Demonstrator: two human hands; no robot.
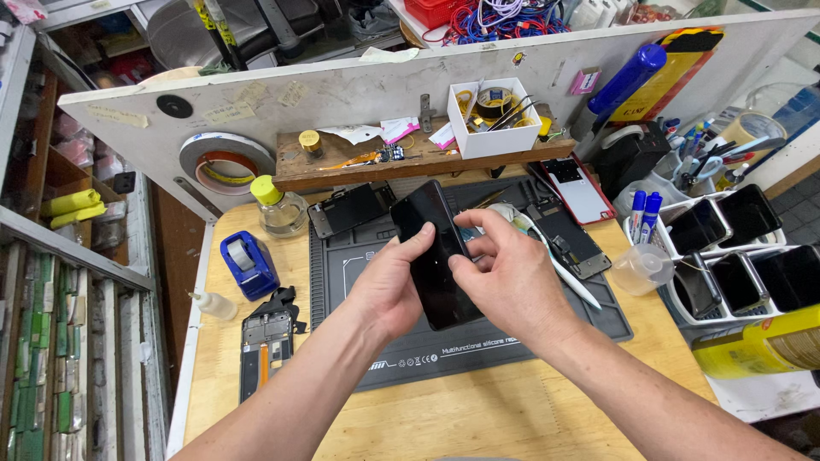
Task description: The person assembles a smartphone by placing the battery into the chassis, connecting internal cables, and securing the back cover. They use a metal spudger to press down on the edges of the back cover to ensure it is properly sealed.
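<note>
— Head view first: what are the hands doing?

— Both are closed on a black phone (pixel 434 254), held just above the grey silicone mat (pixel 359 256). The left hand (pixel 389 286) grips its left edge, thumb laid across the dark glass near the upper part. The right hand (pixel 504 273) holds the right edge, fingers curled, the thumb tip pressing the glass near the middle.

— Which way does the phone lie?

— Its long axis runs from about 11 o'clock down to 5 o'clock, the far end tipped away from the person. It sits between the two hands, touching both; neither is clearly nearer, though the left covers more of the lower half.

— And around them?

— On the mat at 12 o'clock lies an opened phone body (pixel 348 209); at 2 o'clock another stripped one (pixel 568 239) with a white tool (pixel 559 269) beside it. A blue tape dispenser (pixel 248 263) stands at 9 o'clock on the wooden surface (pixel 478 410), a yellow-capped bottle (pixel 278 205) behind it, and a bare phone frame (pixel 265 350) at 8 o'clock. White trays of dark screens (pixel 735 248) sit at 3 o'clock.
</note>
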